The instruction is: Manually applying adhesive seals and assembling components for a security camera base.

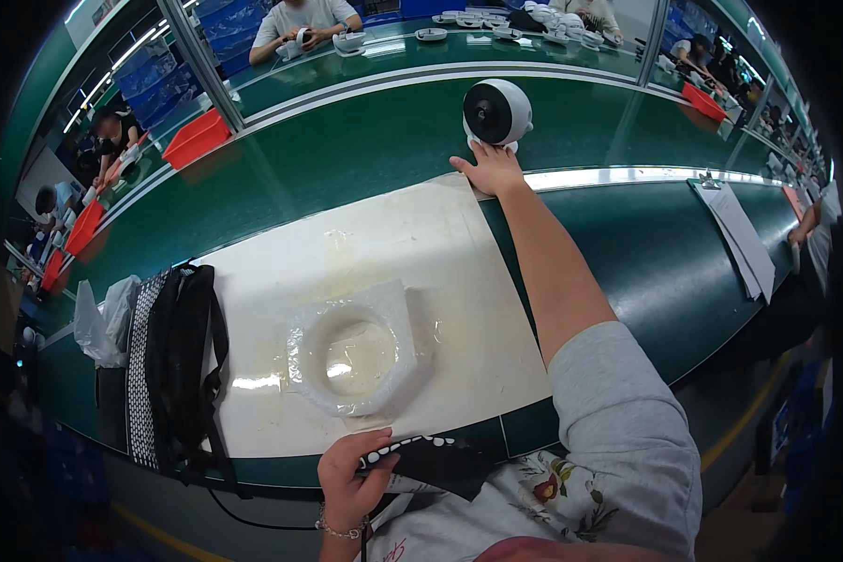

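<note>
At the far side, a white round-headed camera [498, 110] with a black face stands upright on the green surface. My right hand [495, 170] reaches out to it, thumb spread to the left and fingertips against its white base; no grip around it shows. Close to my body, my left hand [354, 473] is closed on the edge of a black cloth-like piece with white dots [431, 459], which hangs over the near table edge. Between the hands, a white foam ring-shaped holder [398, 323], its round hollow bare and shiny, lies on a pale board [478, 328].
Left of the board lie a black bag with straps [183, 365] and a clear plastic bag [108, 318]. A clipboard with papers [735, 229] lies at right. Red bins [197, 139], metal posts [201, 66] and people handling white devices [431, 35] are beyond.
</note>
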Demonstrator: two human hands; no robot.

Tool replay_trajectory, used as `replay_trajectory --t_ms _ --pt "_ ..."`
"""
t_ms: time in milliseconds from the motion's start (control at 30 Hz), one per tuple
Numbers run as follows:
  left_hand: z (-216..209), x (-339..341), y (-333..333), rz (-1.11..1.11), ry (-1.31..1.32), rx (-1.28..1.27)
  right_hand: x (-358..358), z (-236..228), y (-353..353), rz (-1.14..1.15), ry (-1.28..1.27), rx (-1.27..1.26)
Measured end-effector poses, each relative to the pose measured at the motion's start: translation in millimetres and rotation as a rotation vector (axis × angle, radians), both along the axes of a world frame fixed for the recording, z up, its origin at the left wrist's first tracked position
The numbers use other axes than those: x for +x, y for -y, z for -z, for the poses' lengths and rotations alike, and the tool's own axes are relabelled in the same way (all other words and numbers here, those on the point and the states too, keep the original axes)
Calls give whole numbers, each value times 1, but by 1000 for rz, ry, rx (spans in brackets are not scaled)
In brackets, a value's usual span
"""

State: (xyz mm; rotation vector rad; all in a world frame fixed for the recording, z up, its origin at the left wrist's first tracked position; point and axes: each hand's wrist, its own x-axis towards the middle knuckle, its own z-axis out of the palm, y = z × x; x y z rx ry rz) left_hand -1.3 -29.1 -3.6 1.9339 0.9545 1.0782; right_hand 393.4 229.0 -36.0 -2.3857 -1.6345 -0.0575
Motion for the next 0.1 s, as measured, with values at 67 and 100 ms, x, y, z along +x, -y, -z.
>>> replay_trajectory --t_ms 67,100 --pt "1 -1 0 2 10 -6 3 2 -3 -10 -74 38" --pt "2 -2 0 7 16 -13 6 2 -3 -26 -135 62"
